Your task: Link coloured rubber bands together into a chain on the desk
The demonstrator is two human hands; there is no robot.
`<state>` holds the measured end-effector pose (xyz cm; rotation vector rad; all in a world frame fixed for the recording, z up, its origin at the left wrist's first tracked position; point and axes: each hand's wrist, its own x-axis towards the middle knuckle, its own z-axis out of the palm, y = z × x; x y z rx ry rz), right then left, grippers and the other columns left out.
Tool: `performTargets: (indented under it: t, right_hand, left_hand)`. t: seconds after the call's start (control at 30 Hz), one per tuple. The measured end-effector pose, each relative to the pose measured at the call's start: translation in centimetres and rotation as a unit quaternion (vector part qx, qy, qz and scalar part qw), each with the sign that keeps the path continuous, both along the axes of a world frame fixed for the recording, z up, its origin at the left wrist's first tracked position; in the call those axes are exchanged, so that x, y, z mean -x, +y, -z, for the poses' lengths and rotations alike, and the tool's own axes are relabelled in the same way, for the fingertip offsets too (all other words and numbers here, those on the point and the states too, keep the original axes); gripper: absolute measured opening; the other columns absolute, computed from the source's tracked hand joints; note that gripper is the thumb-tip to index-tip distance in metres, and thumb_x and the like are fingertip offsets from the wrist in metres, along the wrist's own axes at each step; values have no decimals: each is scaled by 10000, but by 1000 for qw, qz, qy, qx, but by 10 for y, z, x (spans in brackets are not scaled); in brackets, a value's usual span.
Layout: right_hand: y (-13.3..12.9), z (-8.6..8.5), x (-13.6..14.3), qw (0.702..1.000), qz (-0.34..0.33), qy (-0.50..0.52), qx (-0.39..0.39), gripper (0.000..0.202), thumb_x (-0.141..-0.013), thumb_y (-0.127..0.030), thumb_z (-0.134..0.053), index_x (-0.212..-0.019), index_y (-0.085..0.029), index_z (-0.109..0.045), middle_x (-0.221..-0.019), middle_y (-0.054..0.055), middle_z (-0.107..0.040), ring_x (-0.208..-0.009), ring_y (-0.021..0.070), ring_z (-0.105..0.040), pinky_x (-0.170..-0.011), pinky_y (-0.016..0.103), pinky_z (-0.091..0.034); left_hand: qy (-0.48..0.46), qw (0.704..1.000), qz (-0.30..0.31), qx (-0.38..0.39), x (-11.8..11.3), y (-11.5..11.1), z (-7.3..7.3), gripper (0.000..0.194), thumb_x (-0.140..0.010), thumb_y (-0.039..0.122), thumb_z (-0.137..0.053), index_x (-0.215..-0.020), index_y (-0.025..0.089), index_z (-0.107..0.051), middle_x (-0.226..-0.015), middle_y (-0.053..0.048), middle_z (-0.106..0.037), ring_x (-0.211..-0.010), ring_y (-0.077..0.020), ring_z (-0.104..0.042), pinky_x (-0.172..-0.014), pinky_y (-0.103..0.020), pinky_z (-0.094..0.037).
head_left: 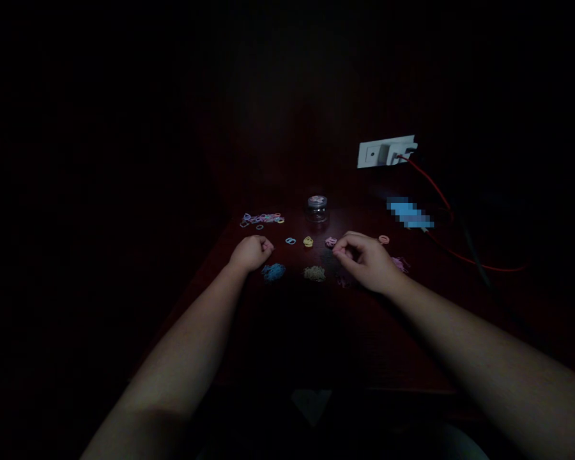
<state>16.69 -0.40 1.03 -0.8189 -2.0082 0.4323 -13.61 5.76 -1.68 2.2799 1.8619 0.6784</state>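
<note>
A: ok why's everything on this table in little rows?

B: looks like color sorting to me. Bands sit in separate heaps across the middle of the frame: blue heap, tan heap, a dim one next to it, then a purple heap partly behind the wrist. Gaps probably stop the colors mixing.

A: and the smaller row above?

B: blue loops, yellow loops, pink loops, orange loops. Each roughly heads a heap, so maybe they're color markers. The mixed heap is off to the upper left of those, likely to be out of the way. Same for the jar at the back, lid on.

A: hands?

B: right hand has thumb and finger pinched together just beside the pink loops, a grip that'd suit thin stuff. Too dark to say if a band's in it. Left hand is curled closed near the blue heap, maybe just resting; I can't make out anything inside.
</note>
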Motion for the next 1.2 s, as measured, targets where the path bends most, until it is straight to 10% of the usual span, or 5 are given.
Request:
performTargets:
  t: [0.2,0.53,1.2]
  right_hand:
    - [4,3,-1,1000,11,-5,-5,96,-835,-190,-547,-761,-156,-599,-717,11,-522,-594,111,-468,-547,242,-370]
    - [17,6,-14,998,66,23,-4,160,-865,-255,-519,-924,-167,-639,-790,39,-614,-638,140,-528,-571,253,-401]
    - [13,3,-12,1000,23,8,17,132,-852,-238,-529,-836,-157,-632,-702,18,-594,-596,125,-510,-547,238,-386]
  left_hand:
    - [-51,997,-8,-64,-18,-15,-11,207,-850,316,-503,-839,165,-644,-823,-64,-684,-737,-174,-615,-704,-283,-464]
    - [-248,946,163,-133,-155,-52,-30,105,-866,247,-540,-911,178,-603,-866,-31,-676,-776,-138,-629,-713,-249,-499]
    - [-227,941,192,-163,-138,-58,-22,127,-838,193,-560,-963,175,-571,-870,-37,-652,-796,-136,-613,-728,-253,-482]
